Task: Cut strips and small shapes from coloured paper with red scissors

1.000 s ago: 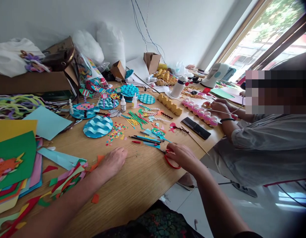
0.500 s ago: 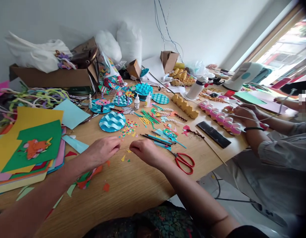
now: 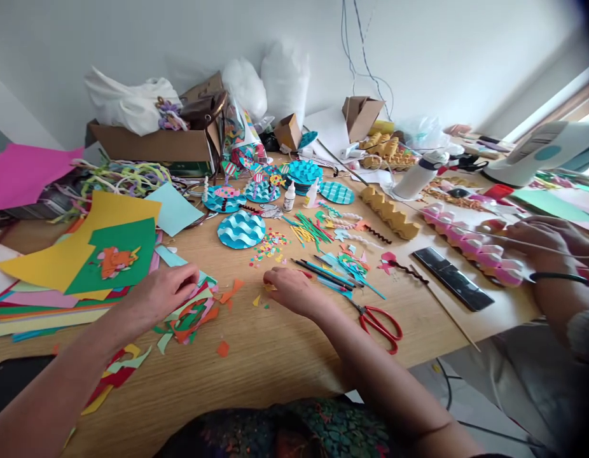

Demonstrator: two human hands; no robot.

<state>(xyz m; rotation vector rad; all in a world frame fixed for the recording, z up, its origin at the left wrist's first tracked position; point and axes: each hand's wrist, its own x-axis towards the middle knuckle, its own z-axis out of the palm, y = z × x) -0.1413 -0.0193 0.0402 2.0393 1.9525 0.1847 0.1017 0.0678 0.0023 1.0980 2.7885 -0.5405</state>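
My left hand (image 3: pixel 173 289) hovers by a pile of paper scraps (image 3: pixel 194 315), its fingers curled; what they hold, if anything, is too small to tell. Right of it, my right hand (image 3: pixel 289 289) rests low over the wood beside small yellow scraps (image 3: pixel 257 300), fingers bent down and their tips partly hidden. Just beyond lie colourful confetti bits (image 3: pixel 270 247) and a round blue wavy disc (image 3: pixel 241 229). Several pencils (image 3: pixel 323 275) and red-handled scissors (image 3: pixel 380 326) are to the right of my right hand. An orange paper figure (image 3: pixel 116 261) lies on green paper (image 3: pixel 142 248).
A phone (image 3: pixel 451 278), a wooden stick (image 3: pixel 451 316) and a pink egg-carton strip (image 3: pixel 471 245) lie at the right, near another person's hands (image 3: pixel 537 238). Two glue bottles (image 3: pixel 289 196) stand mid-table. A cardboard box (image 3: pixel 151 146) is at the back left.
My left hand has moved left, away from my right hand, to the scrap pile. The whole view has turned left, showing more pink paper and a dark object at the left edge.
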